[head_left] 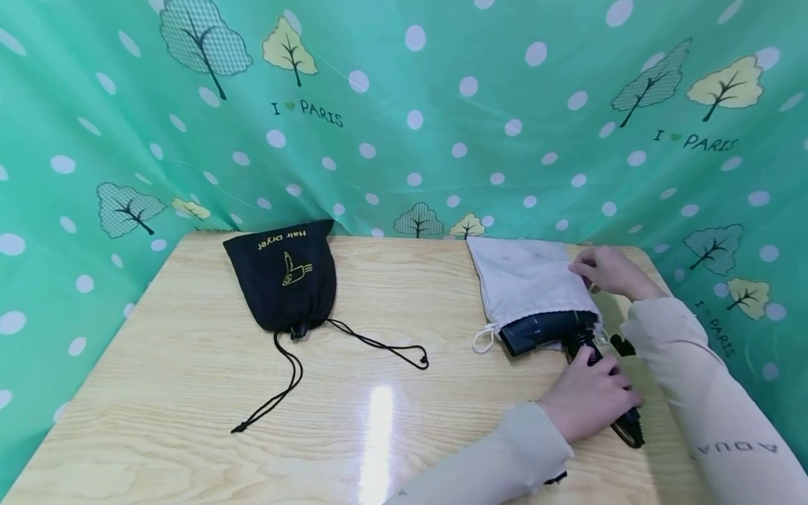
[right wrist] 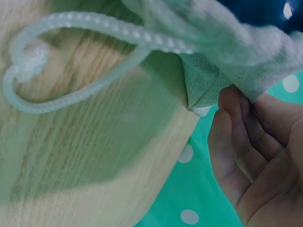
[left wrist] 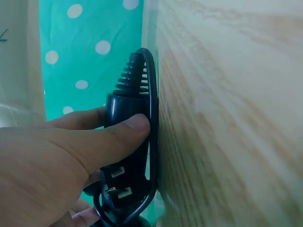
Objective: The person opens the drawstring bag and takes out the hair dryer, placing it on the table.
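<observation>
The hair dryer handle (left wrist: pixel 127 108) lies between left fingers (left wrist: pixel 87 118) and thumb (left wrist: pixel 136 125).

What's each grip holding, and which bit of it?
The left grip holds the hair dryer by its handle; the right grip pinches the pale drawstring bag by its side edge.

The pouch (head_left: pixel 284 284) at nine o'clock is black with gold print, the bag (head_left: pixel 530 277) at three greyish white, the hair dryer (head_left: pixel 543 330) at four blue-black, the cloth (head_left: pixel 404 91) at twelve white-dotted green.
</observation>
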{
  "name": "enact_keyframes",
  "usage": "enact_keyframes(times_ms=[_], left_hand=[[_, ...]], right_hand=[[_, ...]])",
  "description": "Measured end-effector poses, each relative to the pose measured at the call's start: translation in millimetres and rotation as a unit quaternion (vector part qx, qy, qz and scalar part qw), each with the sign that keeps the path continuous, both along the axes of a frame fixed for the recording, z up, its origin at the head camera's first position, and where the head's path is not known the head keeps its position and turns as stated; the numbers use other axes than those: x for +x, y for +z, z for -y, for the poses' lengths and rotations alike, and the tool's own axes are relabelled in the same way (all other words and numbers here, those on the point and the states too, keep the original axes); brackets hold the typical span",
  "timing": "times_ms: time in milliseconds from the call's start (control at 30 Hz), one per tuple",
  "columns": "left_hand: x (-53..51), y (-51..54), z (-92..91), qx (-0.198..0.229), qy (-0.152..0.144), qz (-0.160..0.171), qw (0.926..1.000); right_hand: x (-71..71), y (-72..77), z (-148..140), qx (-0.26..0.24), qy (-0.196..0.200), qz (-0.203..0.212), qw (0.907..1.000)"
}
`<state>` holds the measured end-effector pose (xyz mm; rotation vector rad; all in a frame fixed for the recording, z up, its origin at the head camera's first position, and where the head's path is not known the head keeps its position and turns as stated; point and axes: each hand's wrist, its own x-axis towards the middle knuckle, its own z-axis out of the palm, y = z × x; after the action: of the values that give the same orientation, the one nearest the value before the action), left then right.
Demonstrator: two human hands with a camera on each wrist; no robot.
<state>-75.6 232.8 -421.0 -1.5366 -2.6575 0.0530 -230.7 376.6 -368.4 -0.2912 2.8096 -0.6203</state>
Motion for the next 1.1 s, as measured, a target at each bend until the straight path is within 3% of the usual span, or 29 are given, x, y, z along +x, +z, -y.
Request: enact_keyframes(times_ms=[100,333,667,1100], left_hand=[[1.5,2.9,-0.2,-0.010,-0.004,-0.001,0.9999],[5.8,13.4,-0.6,-0.025,-0.023,0.032,0.9989],[2.3,14.4,4.7,-0.036,-0.048,0.078,0.9952],[12.9,26.6,8.7,-0.044,-0.048,0.097,0.9932]], right_hand=[[-1.3,-2.3,-1.0,-0.003,-0.001,0.001,1.0000],[-3.6,-5.3,-3.0,0.002,-0.013,0.015,0.9998],[-6.4,-8.5,-2.2,0.007,-0.027,0.027,0.9992],[-6.7,-6.7,-1.5,0.002,-0.032,0.037,0.9988]])
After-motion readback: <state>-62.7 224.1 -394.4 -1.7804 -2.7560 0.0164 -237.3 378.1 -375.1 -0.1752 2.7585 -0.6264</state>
